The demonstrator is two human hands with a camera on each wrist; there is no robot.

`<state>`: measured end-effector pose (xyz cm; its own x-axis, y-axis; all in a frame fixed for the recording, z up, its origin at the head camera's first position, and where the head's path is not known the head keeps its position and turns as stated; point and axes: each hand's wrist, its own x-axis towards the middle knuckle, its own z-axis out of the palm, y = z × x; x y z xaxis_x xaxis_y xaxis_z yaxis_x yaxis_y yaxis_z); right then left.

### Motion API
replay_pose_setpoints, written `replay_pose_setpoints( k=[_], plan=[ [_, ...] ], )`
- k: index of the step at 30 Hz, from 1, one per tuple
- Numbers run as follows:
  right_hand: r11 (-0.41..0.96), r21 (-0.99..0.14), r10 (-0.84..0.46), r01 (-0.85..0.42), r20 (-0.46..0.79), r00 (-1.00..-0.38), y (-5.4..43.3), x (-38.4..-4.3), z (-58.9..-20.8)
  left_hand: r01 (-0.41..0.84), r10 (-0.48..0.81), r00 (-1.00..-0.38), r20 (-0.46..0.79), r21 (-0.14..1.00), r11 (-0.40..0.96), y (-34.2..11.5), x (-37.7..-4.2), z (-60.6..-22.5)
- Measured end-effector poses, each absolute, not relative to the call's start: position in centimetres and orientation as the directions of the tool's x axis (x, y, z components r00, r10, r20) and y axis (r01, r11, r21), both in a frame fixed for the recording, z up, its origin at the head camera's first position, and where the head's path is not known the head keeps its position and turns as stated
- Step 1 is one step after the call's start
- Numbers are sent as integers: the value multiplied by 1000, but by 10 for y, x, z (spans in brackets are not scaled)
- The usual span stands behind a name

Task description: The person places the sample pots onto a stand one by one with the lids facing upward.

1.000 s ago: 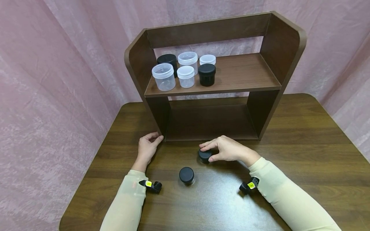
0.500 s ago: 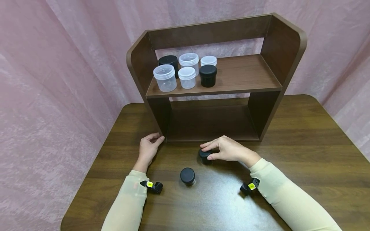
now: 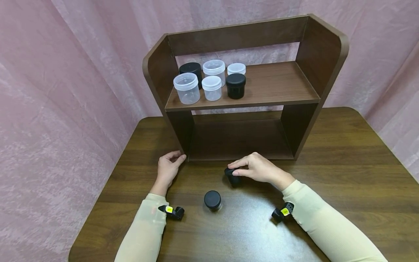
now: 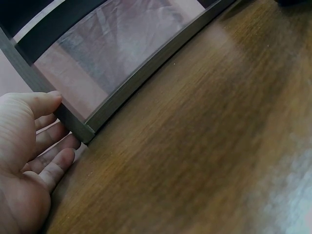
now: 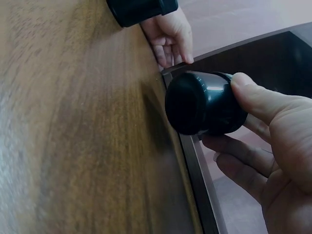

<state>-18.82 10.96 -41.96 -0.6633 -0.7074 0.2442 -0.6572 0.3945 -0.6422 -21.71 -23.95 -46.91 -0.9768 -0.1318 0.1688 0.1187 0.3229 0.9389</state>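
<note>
My right hand (image 3: 258, 169) grips a small black lidded jar (image 3: 234, 179) by its lid, thumb on one side and fingers on the other. In the right wrist view this jar (image 5: 207, 105) is tipped, its base turned toward the camera and raised off the tabletop. My left hand (image 3: 167, 169) rests at the lower left front corner of the brown shelf (image 3: 275, 83). In the left wrist view the thumb (image 4: 48, 103) touches the side panel's front edge, the other fingers lying loosely along its outer side. A second black-lidded jar (image 3: 212, 200) stands on the table between the forearms.
On the upper shelf board, toward the left, stand clear jars (image 3: 187, 91), white-lidded jars (image 3: 212, 89) and black jars (image 3: 235, 86) in two rows. The lower board (image 3: 240, 140) lies just behind the right hand. A pink curtain (image 3: 82, 109) hangs behind the wooden table (image 3: 353, 174).
My right hand has lifted and tilted the black jar it grips, raising it slightly. My left hand stays at the shelf corner, and the second jar has not moved.
</note>
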Motion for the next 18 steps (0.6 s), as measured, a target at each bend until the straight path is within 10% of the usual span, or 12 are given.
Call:
replay_pose_setpoints(
  k=[18],
  plan=[
    [336, -659, -663, -673, 342, -666, 115, -185, -408, 99, -136, -979, 153, 936, 337, -237, -215, -468]
  ],
)
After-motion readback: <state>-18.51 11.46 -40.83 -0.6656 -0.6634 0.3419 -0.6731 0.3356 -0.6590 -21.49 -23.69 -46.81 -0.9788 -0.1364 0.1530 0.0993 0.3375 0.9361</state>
